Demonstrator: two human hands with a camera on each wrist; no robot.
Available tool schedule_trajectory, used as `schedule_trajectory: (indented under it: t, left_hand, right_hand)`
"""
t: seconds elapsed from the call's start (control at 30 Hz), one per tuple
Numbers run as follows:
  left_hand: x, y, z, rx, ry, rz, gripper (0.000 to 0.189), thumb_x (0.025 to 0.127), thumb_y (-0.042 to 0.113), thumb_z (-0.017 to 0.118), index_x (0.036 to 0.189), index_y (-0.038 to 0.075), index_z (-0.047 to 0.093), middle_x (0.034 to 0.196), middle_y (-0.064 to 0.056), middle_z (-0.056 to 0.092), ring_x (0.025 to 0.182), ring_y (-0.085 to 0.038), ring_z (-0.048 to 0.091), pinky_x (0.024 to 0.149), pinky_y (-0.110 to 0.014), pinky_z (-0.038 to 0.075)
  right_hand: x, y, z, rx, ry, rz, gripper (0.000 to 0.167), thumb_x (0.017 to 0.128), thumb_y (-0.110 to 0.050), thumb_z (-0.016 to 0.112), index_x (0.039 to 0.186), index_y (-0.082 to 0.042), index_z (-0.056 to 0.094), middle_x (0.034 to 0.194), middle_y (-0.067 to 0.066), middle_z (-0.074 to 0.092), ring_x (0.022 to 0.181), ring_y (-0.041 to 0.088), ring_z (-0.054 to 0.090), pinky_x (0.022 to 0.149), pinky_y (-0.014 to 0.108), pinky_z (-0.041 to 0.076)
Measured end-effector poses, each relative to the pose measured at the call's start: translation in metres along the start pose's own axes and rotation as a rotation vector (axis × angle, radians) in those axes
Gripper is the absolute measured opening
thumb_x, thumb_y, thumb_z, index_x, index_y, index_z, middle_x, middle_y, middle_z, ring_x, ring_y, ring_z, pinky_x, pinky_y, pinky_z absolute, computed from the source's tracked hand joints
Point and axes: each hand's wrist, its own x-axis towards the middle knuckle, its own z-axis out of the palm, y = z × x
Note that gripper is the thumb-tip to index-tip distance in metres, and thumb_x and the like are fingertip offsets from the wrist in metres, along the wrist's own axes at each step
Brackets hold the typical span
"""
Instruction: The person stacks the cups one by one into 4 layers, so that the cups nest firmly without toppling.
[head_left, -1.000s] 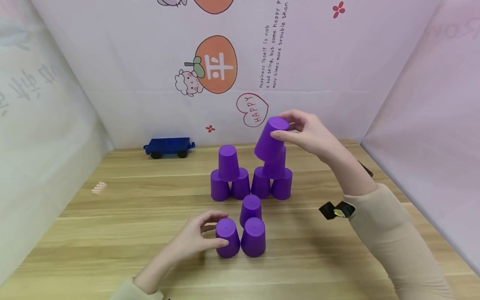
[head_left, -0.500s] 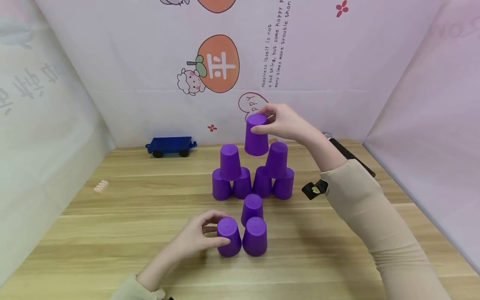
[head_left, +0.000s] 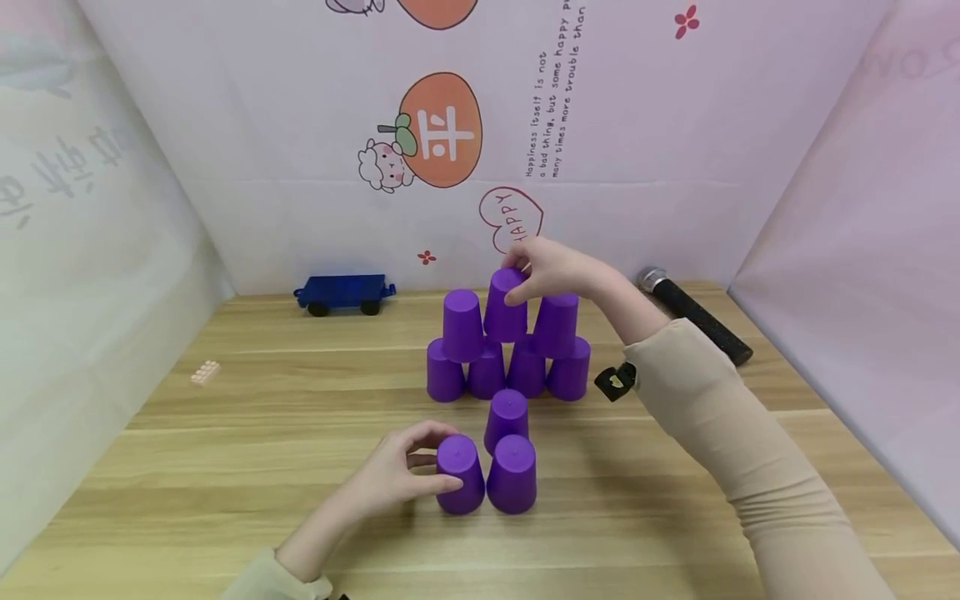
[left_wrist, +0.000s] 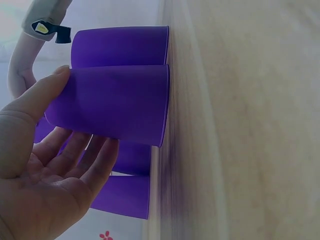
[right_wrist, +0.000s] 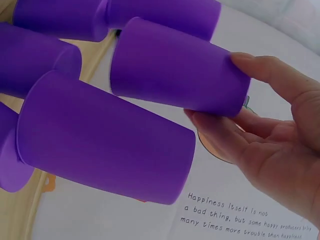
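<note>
My right hand [head_left: 551,271] pinches an upside-down purple cup [head_left: 504,312] near its closed top. That cup sits between a left upper cup [head_left: 462,327] and a right upper cup [head_left: 557,327], low over the middle of a bottom row of several cups [head_left: 446,371]. In the right wrist view, thumb and fingers grip the held cup [right_wrist: 175,67] from opposite sides. Nearer to me, my left hand [head_left: 397,471] holds another purple cup [head_left: 460,483] standing on the table, thumb on one side and fingers on the other. A front right cup [head_left: 512,479] stands beside it, with one more cup [head_left: 507,417] just behind.
A blue toy wagon [head_left: 343,293] stands at the back left by the printed wall cloth [head_left: 300,167]. A small pale toy brick [head_left: 205,372] lies at the left. A black microphone [head_left: 697,321] lies at the back right, close beyond the right forearm.
My right hand first carried its cup left and away from the right upper cup, then lowered it between the two upper cups. My left hand stays on its cup.
</note>
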Motion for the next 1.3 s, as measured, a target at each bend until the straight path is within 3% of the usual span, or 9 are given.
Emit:
schedule_trajectory:
  t: [0.2, 0.67, 1.03, 1.3]
  left_hand:
    - [0.0001, -0.0012, 0.0001, -0.002, 0.001, -0.008, 0.048, 0.077, 0.018, 0.078, 0.119, 0.004, 0.057, 0.114, -0.013, 0.064, 0.107, -0.025, 0.059, 0.093, -0.024, 0.052]
    - [-0.0005, -0.0006, 0.0005, 0.007, -0.002, 0.014, 0.047, 0.077, 0.018, 0.078, 0.118, 0.004, 0.058, 0.113, -0.013, 0.064, 0.104, -0.021, 0.06, 0.092, -0.025, 0.052]
    - [-0.0012, -0.0002, 0.0001, 0.011, -0.001, 0.025, 0.048, 0.077, 0.018, 0.078, 0.118, 0.004, 0.058, 0.114, -0.013, 0.064, 0.103, -0.02, 0.06, 0.092, -0.024, 0.052]
    - [-0.0017, -0.0009, 0.0003, 0.02, 0.0, 0.026, 0.048, 0.077, 0.019, 0.078, 0.118, 0.005, 0.058, 0.114, -0.012, 0.064, 0.104, -0.021, 0.06, 0.091, -0.023, 0.052]
  right_hand:
    - [0.0041, -0.0031, 0.0045, -0.138, -0.054, 0.018, 0.044, 0.076, -0.012, 0.074, 0.114, 0.004, 0.058, 0.115, 0.019, 0.062, 0.109, 0.031, 0.059, 0.094, 0.041, 0.049]
    - [0.0058, -0.0043, 0.0064, -0.229, -0.101, 0.015, 0.044, 0.075, -0.009, 0.074, 0.114, 0.005, 0.059, 0.115, 0.021, 0.063, 0.111, 0.033, 0.058, 0.097, 0.041, 0.048]
    - [0.0063, -0.0042, 0.0068, -0.213, -0.104, 0.014, 0.043, 0.076, -0.006, 0.073, 0.115, 0.007, 0.059, 0.115, 0.022, 0.063, 0.112, 0.033, 0.058, 0.098, 0.041, 0.048]
    - [0.0015, -0.0004, 0.0056, -0.128, -0.089, 0.036, 0.062, 0.078, -0.009, 0.072, 0.132, 0.006, 0.046, 0.131, 0.025, 0.053, 0.122, 0.038, 0.052, 0.102, 0.045, 0.045]
